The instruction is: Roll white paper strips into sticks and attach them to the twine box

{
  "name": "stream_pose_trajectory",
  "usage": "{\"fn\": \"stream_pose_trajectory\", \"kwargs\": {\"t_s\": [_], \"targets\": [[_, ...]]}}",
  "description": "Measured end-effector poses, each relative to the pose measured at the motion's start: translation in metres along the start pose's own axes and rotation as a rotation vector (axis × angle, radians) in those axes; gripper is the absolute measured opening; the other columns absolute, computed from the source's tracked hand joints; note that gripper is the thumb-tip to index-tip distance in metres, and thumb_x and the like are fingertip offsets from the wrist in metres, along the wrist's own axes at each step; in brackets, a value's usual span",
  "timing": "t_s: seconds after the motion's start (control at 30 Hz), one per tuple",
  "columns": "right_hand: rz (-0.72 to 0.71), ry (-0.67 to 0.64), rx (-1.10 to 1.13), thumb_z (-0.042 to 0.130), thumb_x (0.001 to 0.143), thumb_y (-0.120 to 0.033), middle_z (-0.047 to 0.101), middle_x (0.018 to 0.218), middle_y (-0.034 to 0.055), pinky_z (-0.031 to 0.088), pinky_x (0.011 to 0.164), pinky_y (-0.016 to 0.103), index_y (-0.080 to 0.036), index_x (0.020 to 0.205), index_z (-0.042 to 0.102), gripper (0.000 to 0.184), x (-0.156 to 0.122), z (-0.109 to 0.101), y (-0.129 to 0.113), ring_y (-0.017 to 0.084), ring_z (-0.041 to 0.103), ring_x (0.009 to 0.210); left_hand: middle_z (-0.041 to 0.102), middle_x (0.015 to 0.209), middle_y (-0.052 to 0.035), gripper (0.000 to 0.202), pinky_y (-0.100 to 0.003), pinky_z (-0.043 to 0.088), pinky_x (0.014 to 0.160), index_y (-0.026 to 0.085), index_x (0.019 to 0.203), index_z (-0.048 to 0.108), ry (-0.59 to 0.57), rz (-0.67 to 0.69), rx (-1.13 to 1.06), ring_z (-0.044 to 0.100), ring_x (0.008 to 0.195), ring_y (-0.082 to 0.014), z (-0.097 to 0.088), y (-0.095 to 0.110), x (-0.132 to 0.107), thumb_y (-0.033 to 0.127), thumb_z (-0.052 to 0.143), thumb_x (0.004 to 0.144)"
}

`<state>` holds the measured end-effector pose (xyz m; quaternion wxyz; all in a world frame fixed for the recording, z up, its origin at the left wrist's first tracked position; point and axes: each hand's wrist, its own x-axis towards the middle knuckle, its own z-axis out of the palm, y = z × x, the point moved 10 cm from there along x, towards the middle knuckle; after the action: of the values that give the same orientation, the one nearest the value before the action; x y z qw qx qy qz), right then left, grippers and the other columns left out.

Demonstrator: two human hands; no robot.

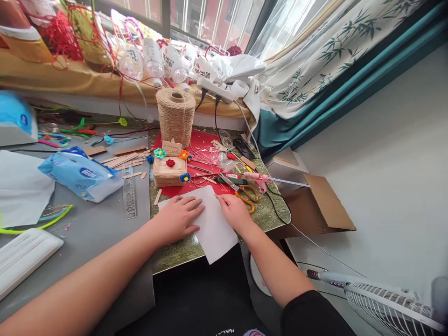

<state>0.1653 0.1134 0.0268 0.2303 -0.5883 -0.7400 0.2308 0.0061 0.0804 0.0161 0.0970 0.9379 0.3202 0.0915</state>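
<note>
A white sheet of paper [213, 224] lies at the near edge of the table, one corner hanging over it. My left hand [177, 215] rests flat on the sheet's left side, fingers stretched out. My right hand [234, 210] presses on its right side, fingers bent down onto the paper. Just behind the sheet stands a small twine-wrapped box [169, 171] with little coloured flowers on it. Orange-handled scissors [247, 192] lie beside my right hand.
A big spool of jute twine [175, 115] stands at the back on a red mat [203, 154]. A pink glue gun [258, 179], craft sticks [122, 161], a ruler [129, 193] and a blue wipes pack [81, 173] lie around. A cardboard box [315, 205] and a fan [385, 303] sit right.
</note>
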Motion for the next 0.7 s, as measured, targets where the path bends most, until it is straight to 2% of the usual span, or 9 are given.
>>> {"fn": "stream_pose_trajectory", "kwargs": {"t_s": [0.13,0.2,0.3,0.4,0.5,0.6,0.7], "targets": [[-0.063,-0.031,-0.076,0.042,0.105,-0.025,0.071,0.131,0.0098,0.046,0.106,0.033,-0.02,0.13,0.066,0.034,0.015,0.014,-0.013,0.021,0.065,0.121,0.052,0.152,-0.0127,0.06,-0.049,0.039,0.098,0.028,0.148,0.051,0.02,-0.085,0.057,0.053,0.128,-0.0355,-0.003,0.002,0.002,0.06,0.047,0.097],[-0.028,-0.041,-0.107,0.043,0.104,-0.025,0.071,0.131,0.0099,0.048,0.102,0.033,-0.02,0.136,0.06,0.036,0.018,0.017,-0.011,0.021,0.067,0.118,0.057,0.145,-0.0134,0.055,-0.047,0.042,0.094,0.028,0.146,0.053,0.019,-0.095,0.063,0.056,0.119,-0.0338,-0.007,0.001,0.003,0.056,0.047,0.098],[0.01,-0.079,-0.13,0.045,0.104,-0.027,0.075,0.119,0.0084,0.05,0.091,0.032,-0.021,0.134,0.058,0.033,0.016,0.019,-0.01,0.021,0.071,0.106,0.064,0.128,-0.0129,0.043,-0.044,0.045,0.089,0.028,0.136,0.06,0.003,-0.082,0.048,0.06,0.108,-0.0302,-0.01,-0.002,0.003,0.048,0.05,0.099],[-0.016,-0.138,-0.145,0.045,0.105,-0.028,0.077,0.114,0.0067,0.05,0.086,0.029,-0.023,0.127,0.06,0.027,0.013,0.026,-0.017,0.021,0.072,0.102,0.061,0.136,-0.0132,0.034,-0.047,0.045,0.098,0.026,0.124,0.066,0.042,-0.06,0.02,0.057,0.12,-0.032,-0.013,-0.007,0.001,0.043,0.057,0.096],[-0.054,-0.173,-0.179,0.045,0.105,-0.029,0.076,0.118,0.007,0.049,0.082,0.028,-0.023,0.13,0.057,0.029,0.015,0.036,-0.026,0.021,0.073,0.1,0.055,0.146,-0.0134,0.03,-0.049,0.044,0.107,0.025,0.119,0.067,0.073,-0.05,-0.03,0.052,0.133,-0.0333,-0.013,-0.011,-0.002,0.04,0.063,0.093],[-0.101,-0.208,-0.243,0.044,0.106,-0.031,0.077,0.113,0.0078,0.048,0.079,0.028,-0.022,0.13,0.057,0.03,0.02,0.048,-0.035,0.021,0.073,0.097,0.058,0.143,-0.0127,0.031,-0.049,0.047,0.107,0.025,0.119,0.067,0.065,-0.055,-0.072,0.054,0.133,-0.0322,-0.01,-0.013,-0.003,0.037,0.066,0.09],[-0.14,-0.25,-0.333,0.045,0.105,-0.03,0.078,0.106,0.009,0.047,0.078,0.028,-0.021,0.123,0.062,0.026,0.024,0.058,-0.039,0.023,0.073,0.095,0.057,0.143,-0.0129,0.032,-0.049,0.049,0.108,0.025,0.118,0.068,0.066,-0.078,-0.088,0.055,0.131,-0.0324,-0.011,-0.015,-0.003,0.038,0.067,0.089]]}}
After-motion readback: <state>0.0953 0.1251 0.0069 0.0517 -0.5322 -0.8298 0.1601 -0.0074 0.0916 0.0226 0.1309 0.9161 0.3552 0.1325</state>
